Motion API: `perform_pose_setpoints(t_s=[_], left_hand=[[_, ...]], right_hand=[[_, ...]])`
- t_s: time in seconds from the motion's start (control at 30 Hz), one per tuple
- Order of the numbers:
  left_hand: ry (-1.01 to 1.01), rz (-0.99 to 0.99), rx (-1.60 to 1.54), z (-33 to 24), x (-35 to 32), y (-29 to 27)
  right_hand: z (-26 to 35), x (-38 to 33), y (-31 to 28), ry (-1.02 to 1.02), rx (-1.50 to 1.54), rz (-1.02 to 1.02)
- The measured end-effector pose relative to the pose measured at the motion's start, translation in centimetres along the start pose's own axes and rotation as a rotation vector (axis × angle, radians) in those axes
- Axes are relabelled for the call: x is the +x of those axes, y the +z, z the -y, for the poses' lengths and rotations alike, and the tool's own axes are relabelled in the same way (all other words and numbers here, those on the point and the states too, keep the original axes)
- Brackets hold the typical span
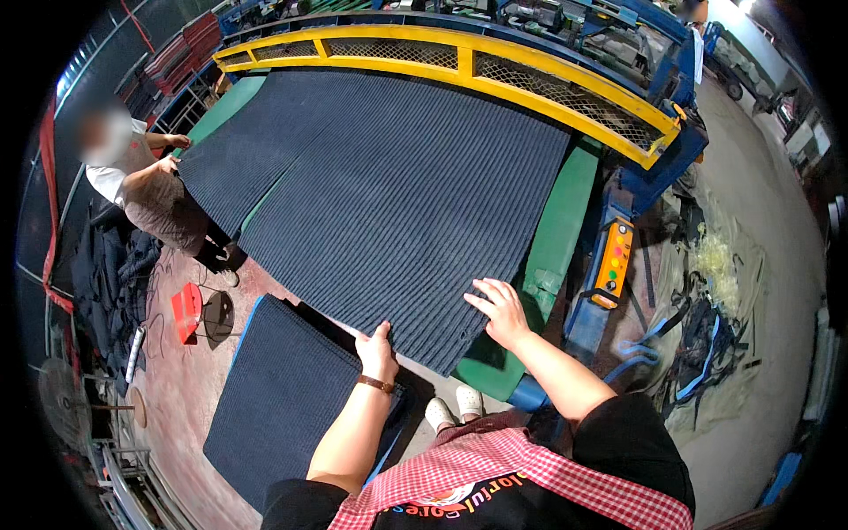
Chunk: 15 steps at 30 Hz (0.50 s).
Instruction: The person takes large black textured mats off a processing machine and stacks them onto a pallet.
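Note:
A wide dark ribbed sheet [397,194], apparently fabric or matting, comes out from under a yellow guard and lies over a green conveyor belt [552,238]. My left hand [378,355] grips the sheet's near edge, thumb on top and fingers hidden beneath. Farther right, my right hand [500,311] lies on the sheet near its right corner, fingers spread. Beside my left forearm, a stack of similar dark ribbed sheets [274,389] with blue edging rests low down. At the far left, a co-worker [159,185] holds the edge of a second ribbed strip with both hands.
The yellow mesh guard [465,60] spans the machine's front. An orange control box [614,263] with coloured buttons stands right of the belt. A red object [186,313] sits on the floor at left, near a standing fan [62,397]. Scraps and blue strips [698,353] lie at right.

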State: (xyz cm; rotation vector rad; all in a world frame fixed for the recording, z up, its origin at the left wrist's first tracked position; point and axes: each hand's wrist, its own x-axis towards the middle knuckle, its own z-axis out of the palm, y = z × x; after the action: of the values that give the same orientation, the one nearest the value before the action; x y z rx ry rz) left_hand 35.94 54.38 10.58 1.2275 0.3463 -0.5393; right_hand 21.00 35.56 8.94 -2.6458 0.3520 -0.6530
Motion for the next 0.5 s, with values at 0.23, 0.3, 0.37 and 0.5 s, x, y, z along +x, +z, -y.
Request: perform_pose_setpoints(t_s=[0.23, 0.3, 0.37, 0.5], left_hand=[[0.108, -0.019, 0.087, -1.5, -1.1, -2.5], [0.081, -0.020, 0.027, -1.9, -1.5, -3.3], [0.071, -0.015, 0.001, -2.1, -1.3, -4.3], [0.020, -0.069, -0.015, -3.6, -2.3, -3.9]], right_hand=[[2.0, -0.5, 0.4, -0.088, 0.146, -0.016], [2.5, -0.6, 0.2, -0.086, 0.197, 0.052], [2.9, -0.6, 0.4, -0.089, 0.232, 0.046], [2.9, -0.6, 2.1, -0.056, 0.383, 0.095]])
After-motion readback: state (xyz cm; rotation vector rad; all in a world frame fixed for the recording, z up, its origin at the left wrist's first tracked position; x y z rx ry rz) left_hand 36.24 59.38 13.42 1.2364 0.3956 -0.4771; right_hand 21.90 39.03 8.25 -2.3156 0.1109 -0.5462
